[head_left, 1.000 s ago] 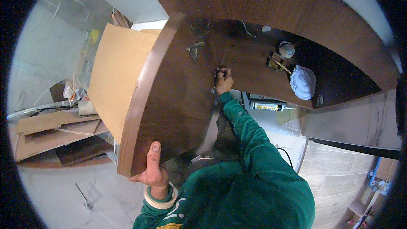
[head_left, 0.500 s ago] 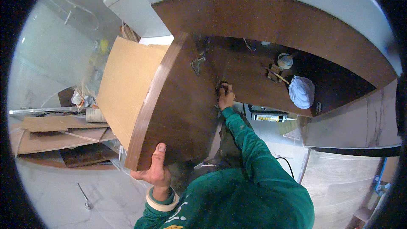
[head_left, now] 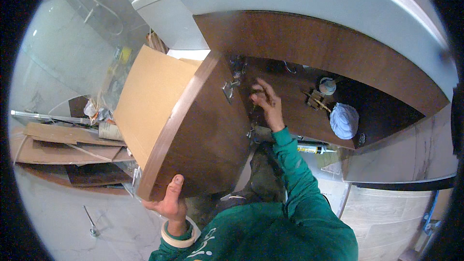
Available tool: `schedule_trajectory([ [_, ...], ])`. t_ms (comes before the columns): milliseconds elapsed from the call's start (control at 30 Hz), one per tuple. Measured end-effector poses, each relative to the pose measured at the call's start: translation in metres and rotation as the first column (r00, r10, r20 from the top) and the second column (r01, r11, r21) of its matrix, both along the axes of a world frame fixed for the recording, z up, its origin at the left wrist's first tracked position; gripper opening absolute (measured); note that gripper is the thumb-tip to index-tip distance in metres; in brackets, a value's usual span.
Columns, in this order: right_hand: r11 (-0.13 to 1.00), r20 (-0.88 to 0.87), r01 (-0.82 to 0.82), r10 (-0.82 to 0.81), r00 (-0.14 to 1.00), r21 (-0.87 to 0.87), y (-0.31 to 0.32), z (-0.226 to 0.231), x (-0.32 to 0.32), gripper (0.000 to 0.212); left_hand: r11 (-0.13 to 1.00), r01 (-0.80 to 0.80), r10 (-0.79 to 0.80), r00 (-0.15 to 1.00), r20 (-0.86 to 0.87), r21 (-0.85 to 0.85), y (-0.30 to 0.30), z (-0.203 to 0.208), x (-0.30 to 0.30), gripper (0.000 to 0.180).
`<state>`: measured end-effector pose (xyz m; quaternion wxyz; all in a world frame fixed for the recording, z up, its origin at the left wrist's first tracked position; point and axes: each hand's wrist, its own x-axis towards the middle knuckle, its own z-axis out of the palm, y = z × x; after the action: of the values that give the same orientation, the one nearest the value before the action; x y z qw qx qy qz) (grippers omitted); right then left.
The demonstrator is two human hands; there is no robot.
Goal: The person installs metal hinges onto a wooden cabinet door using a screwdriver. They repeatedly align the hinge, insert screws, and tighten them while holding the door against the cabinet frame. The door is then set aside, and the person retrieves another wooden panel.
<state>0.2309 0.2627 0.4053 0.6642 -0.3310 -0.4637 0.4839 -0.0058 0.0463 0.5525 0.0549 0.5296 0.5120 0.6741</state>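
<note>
A brown wooden cabinet door stands swung out at the left of a low cabinet. My left hand grips its near outer edge, thumb lying on the brown face. A cream ring like a tape roll circles my left wrist. My right hand is raised in the cabinet opening, fingers bent and apart, slightly blurred, with nothing clearly held. A metal hinge sits on the door's inner face, left of that hand. Lower down, another hinge shows partly in shadow by the door's edge.
Inside the cabinet lie a crumpled pale cloth, a small round container and a wooden stick. A sealant cartridge rests below its edge. Cardboard leans behind the door; brown boards are stacked at left.
My right hand has come away from the lower hinge area, moving up and to the right, with its fingers loosened. My left hand still holds the door, which has shifted slightly in view.
</note>
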Motion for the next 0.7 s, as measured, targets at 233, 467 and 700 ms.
schedule_trajectory([
  [233,0.97,0.011,-0.227,0.227,0.974,0.092,0.01,0.083,-0.003,0.081,0.99,-0.004,-0.012,0.994,-0.112,-0.142,-0.007,0.004,-0.01,0.035],
  [467,0.99,0.009,-0.131,0.131,0.991,0.057,0.015,0.071,-0.006,0.083,0.997,0.034,-0.039,0.996,0.076,0.065,0.005,0.008,0.013,0.033],
  [700,0.99,-0.087,-0.106,0.114,0.99,0.092,0.02,0.074,-0.01,0.073,0.998,0.043,-0.046,0.996,-0.08,-0.048,0.009,0.007,-0.001,0.045],
])
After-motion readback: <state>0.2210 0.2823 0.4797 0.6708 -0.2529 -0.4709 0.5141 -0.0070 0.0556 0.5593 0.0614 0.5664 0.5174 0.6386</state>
